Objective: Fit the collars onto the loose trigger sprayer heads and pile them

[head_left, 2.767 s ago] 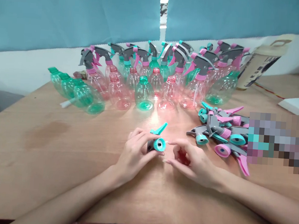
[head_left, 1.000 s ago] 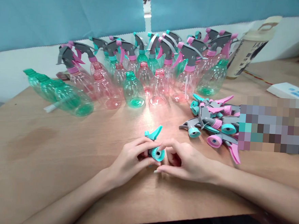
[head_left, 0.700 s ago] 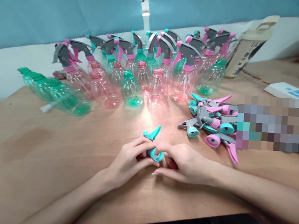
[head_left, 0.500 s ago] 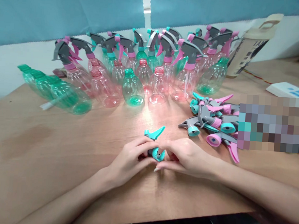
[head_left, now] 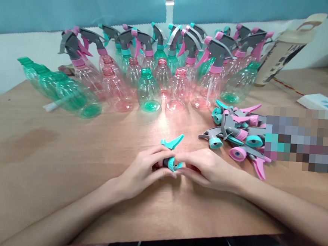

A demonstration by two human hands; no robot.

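Observation:
My left hand (head_left: 146,166) is wrapped around a teal and grey trigger spray head (head_left: 172,163), its teal trigger sticking up above the fingers. The collar's open end faces right. At that collar, the closed fingers of my right hand (head_left: 210,167) pinch the rim; the fingertips partly hide it. To the right lies a pile of loose trigger spray heads (head_left: 237,154) in pink, teal and grey. Beyond my hands stand an uncapped green bottle (head_left: 149,92) and an uncapped pink bottle (head_left: 179,92).
Several spray bottles with heads fitted (head_left: 214,66) crowd the back of the wooden table (head_left: 49,190). Green bottles (head_left: 70,94) and clear tubes (head_left: 53,106) are at left. A beige tumbler (head_left: 289,49) and a white box (head_left: 322,101) sit at right, near a blurred-out patch.
My right fingertips have closed in on the teal collar, and the right thumb has moved up against it. The view has shifted slightly. My left hand keeps its grip.

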